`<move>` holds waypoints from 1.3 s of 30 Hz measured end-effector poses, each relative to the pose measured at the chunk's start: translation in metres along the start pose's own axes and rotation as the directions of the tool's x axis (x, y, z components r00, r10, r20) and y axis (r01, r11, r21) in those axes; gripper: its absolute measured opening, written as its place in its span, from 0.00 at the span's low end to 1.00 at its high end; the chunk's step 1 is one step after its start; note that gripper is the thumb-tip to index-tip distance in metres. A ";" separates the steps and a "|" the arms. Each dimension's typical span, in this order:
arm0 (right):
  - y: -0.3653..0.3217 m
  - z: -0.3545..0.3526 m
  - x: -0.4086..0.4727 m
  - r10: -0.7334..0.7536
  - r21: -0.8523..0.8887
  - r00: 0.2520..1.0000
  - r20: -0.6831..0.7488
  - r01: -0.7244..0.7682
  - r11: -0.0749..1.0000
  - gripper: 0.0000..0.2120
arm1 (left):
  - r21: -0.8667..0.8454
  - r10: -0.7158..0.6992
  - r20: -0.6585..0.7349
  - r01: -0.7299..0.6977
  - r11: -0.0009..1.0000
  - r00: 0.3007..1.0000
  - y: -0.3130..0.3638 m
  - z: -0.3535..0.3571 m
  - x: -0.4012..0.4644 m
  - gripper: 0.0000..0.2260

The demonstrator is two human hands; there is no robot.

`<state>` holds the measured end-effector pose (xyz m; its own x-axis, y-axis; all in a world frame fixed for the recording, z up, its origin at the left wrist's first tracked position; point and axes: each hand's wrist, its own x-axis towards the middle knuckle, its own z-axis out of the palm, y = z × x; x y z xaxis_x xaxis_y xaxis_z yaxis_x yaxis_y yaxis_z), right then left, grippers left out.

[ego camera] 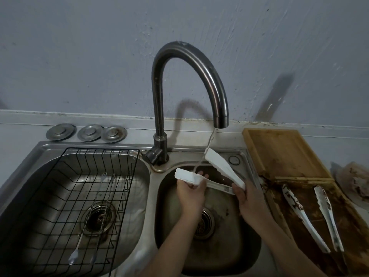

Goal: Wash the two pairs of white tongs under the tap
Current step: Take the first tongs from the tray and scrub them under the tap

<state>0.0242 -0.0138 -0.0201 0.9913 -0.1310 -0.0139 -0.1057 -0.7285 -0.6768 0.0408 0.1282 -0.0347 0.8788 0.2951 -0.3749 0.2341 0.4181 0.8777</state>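
On the far left of the worktop [24,132], three round metal sink plugs [61,132] lie in a row behind the left basin [139,176], which holds a black wire rack [60,196] with two long thin metal forks [87,222] lying in it. The dark curved tap [159,96] rises between the basins and arches right, dropping a thin stream of water [207,148] over the right basin [219,256]. There the left hand [190,193] is closed around one broad end of a pair of white tongs [225,168], just where the stream lands, while the right hand [250,204] grips the hinged end, so the tongs stand open in a V above the drain [205,222]. Farther right, a wooden chopping board [283,152] lies on the worktop beside the sink, its near part wet and smeared brown. The second pair of white tongs [305,216], stained with the same brown, lies spread on that smeared part, well apart from both hands.
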 end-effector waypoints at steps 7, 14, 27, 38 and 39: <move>0.000 -0.003 -0.004 0.067 -0.082 0.996 0.055 -0.062 0.995 0.13 | 0.388 0.079 -0.112 -0.030 0.921 0.991 0.008 -0.023 0.010 0.21; -0.018 0.003 -0.001 0.025 -0.032 0.991 0.135 -0.021 0.999 0.10 | 0.215 0.069 -0.149 -0.036 0.976 0.986 0.014 -0.015 0.006 0.09; -0.014 0.016 -0.003 0.015 0.105 0.976 0.216 -0.039 0.994 0.14 | 0.427 0.383 -0.002 -0.346 0.836 0.924 0.036 -0.010 -0.011 0.21; -0.039 0.013 -0.001 -0.060 0.288 0.951 0.302 -0.031 0.957 0.31 | 0.389 0.254 0.059 -0.257 0.885 0.965 0.022 -0.020 -0.005 0.17; -0.042 0.015 0.000 -0.049 0.332 0.939 0.342 -0.072 0.941 0.35 | 0.388 0.260 0.066 -0.265 0.883 0.963 0.026 -0.020 -0.006 0.12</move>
<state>0.0300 0.0273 -0.0029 0.9624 0.1423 -0.2313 -0.1445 -0.4530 -0.8797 0.0335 0.1546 -0.0157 0.9350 0.3363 -0.1131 0.1351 -0.0427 0.9899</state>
